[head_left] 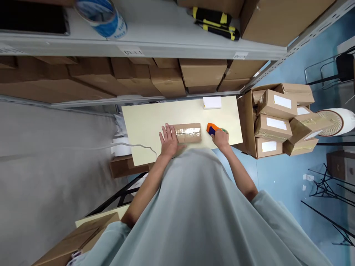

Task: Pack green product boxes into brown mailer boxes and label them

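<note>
A small brown cardboard box (188, 138) lies on the pale table (149, 122), with shiny clear tape along its top. My left hand (169, 143) rests on the box's left end, its fingers stretched and spread. To the right of the box, my right hand (221, 139) is wrapped around an orange and dark blue tape dispenser (212, 128). The dispenser is apart from the box; part of its roll shows beside my fingers. A small white box (212, 102) sits at the table's far edge.
A large open carton (247, 125) holding several taped boxes stands right of the table. Across the back, a grey shelf (155, 33) holds a blue tape roll (113, 27) and yellow-black cutters (216, 27), with cartons below. A white cable (141, 145) crosses the table's left side.
</note>
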A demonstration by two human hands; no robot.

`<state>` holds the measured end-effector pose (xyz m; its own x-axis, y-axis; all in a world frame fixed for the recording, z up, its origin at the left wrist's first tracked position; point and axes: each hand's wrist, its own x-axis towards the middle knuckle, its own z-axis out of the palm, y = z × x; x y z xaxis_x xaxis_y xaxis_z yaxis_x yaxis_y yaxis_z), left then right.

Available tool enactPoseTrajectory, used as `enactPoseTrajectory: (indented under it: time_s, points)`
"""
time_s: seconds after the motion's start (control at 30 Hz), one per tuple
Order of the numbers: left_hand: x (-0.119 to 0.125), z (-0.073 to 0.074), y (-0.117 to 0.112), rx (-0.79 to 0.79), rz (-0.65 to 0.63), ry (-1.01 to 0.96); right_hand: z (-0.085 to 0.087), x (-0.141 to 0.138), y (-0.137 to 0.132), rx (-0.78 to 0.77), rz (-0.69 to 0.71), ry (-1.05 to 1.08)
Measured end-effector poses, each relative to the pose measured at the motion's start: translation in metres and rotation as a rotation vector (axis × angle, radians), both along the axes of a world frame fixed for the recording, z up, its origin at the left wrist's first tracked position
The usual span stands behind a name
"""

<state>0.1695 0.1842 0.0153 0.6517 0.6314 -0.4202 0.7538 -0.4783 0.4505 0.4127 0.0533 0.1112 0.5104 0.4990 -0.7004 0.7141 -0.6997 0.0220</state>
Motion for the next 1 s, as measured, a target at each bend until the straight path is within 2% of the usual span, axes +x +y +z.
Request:
enactPoseTrajectory:
  time_s: [0.07, 0.13, 0.27, 0.37, 0.47, 0.57, 0.67, 0.73, 0.83, 0.93, 1.0]
  points:
    - [0.010, 0.007, -0.003, 0.001, -0.020, -0.042, 0.008, -0.002, -0.006, 0.048, -0.083, -0.059]
    - [0.025, 0.017, -0.004, 0.010, -0.035, -0.131, 0.019, -0.004, -0.003, 0.107, -0.105, -0.089]
    - [0.065, 0.050, 0.018, 0.108, -0.016, -0.424, 0.048, 0.001, 0.029, 0.364, 0.014, -0.131]
    - [0.093, 0.082, 0.058, 0.222, 0.063, -0.644, 0.076, 0.016, 0.077, 0.622, 0.166, -0.178]
    - [0.115, 0.117, 0.109, 0.308, 0.154, -0.788, 0.112, 0.035, 0.143, 0.814, 0.330, -0.261]
    - [0.134, 0.148, 0.156, 0.349, 0.237, -0.866, 0.146, 0.049, 0.214, 0.883, 0.426, -0.335]
    - [0.146, 0.166, 0.183, 0.354, 0.312, -0.892, 0.165, 0.055, 0.275, 0.823, 0.442, -0.348]
    - [0.147, 0.169, 0.188, 0.354, 0.330, -0.900, 0.168, 0.056, 0.303, 0.750, 0.423, -0.328]
    - [0.138, 0.159, 0.180, 0.361, 0.326, -0.903, 0.165, 0.058, 0.322, 0.698, 0.397, -0.288]
    - [0.114, 0.134, 0.159, 0.334, 0.318, -0.861, 0.157, 0.059, 0.311, 0.815, 0.358, -0.292]
    - [0.090, 0.110, 0.140, 0.283, 0.326, -0.813, 0.143, 0.055, 0.283, 0.959, 0.311, -0.291]
